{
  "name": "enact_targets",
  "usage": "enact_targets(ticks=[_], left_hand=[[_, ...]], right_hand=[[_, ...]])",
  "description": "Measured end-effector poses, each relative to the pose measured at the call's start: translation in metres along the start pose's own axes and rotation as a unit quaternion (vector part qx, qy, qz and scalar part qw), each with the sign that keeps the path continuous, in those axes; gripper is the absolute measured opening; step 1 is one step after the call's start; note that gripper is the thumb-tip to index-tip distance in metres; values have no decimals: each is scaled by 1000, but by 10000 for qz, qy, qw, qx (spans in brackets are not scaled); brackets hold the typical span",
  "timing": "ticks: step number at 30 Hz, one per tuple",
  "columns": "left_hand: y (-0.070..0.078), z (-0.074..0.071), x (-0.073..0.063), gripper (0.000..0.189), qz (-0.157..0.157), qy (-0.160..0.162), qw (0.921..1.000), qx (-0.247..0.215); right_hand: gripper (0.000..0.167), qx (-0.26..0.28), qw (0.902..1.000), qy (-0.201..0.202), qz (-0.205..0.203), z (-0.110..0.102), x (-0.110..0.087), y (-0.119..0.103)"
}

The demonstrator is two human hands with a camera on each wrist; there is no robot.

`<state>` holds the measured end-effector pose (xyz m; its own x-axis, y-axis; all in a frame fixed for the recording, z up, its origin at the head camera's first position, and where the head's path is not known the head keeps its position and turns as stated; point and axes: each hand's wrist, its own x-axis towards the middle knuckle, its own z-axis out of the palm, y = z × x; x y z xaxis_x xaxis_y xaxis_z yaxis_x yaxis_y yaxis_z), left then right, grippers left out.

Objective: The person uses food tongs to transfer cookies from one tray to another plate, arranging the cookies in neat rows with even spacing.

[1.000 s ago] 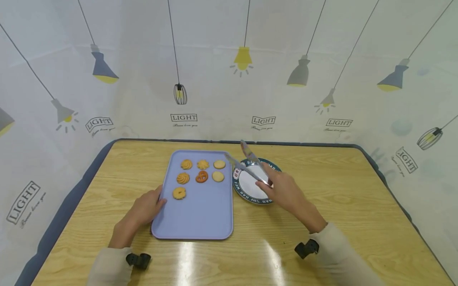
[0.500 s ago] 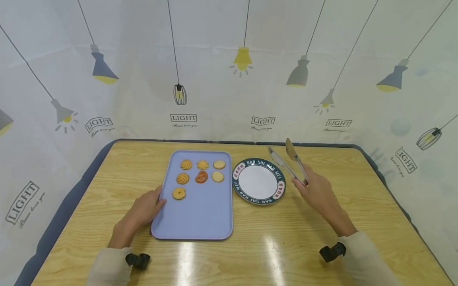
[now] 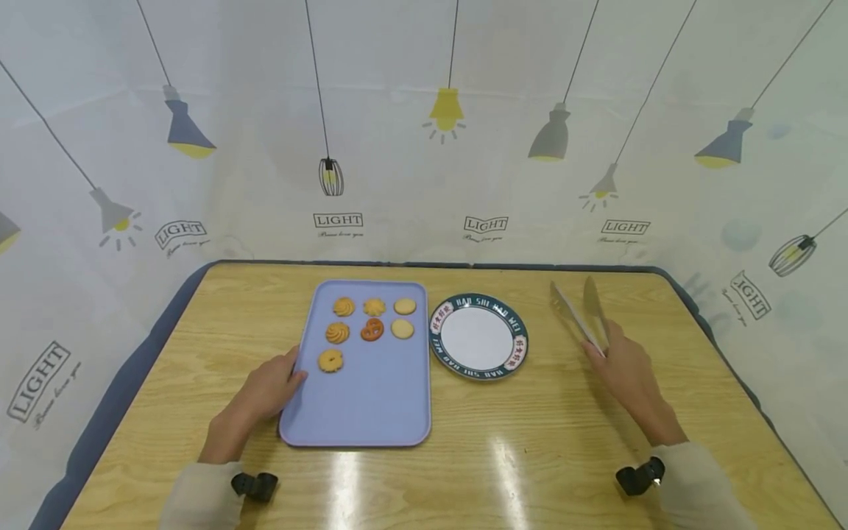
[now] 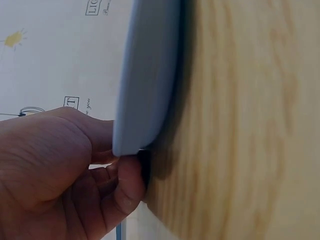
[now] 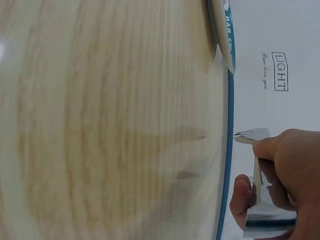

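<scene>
In the head view my left hand (image 3: 268, 383) grips the left edge of a lilac tray (image 3: 377, 405). The left wrist view shows the fingers curled at the tray's rim (image 4: 145, 85), close to the tabletop. Several cookies lie on the tray's far half, among them a pretzel (image 3: 372, 329), a ring cookie (image 3: 330, 361) and a swirled cookie (image 3: 337, 333). Over at the right, my right hand (image 3: 626, 372) holds metal tongs (image 3: 592, 298), their arms spread and nothing between the tips. Thumb and fingers wrap the tongs (image 5: 257, 132) in the right wrist view.
Just right of the tray sits a round white plate (image 3: 478, 338) with a green lettered rim and nothing on it. The wooden table (image 3: 464, 456) ends at a dark edge along a wall covering (image 3: 397, 132) printed with lamps.
My right hand has carried the tongs from above the plate rightward and down nearer the table, uncovering the plate. The left hand and tray have stayed in place.
</scene>
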<state>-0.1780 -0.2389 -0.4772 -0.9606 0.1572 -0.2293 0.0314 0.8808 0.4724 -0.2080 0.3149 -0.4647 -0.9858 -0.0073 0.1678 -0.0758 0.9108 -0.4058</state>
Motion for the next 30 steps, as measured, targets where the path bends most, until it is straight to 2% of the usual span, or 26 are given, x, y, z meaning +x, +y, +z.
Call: enact_targets(ticks=[8,16,24,27,30], left_hand=[[0,1,0,61,-97,-45,9999,-70],[-5,4,2,61,-2,-46,9999,-112],[-6,-4,-1,61,-19,-65,9994,-345],[-5,-9,-3,52,47,38,9999,-139],[-3,-16,-6,47,110,314,9993,173]], right_hand=[[58,36,9994,-211,261,2,-6,11],[60,-9,9977,-380,554,8,-13,19],[54,-328,9972,-335,576,6,-11,15],[53,-442,9967,-374,563,6,-11,12],[55,-523,9961,-447,550,4,-11,10]])
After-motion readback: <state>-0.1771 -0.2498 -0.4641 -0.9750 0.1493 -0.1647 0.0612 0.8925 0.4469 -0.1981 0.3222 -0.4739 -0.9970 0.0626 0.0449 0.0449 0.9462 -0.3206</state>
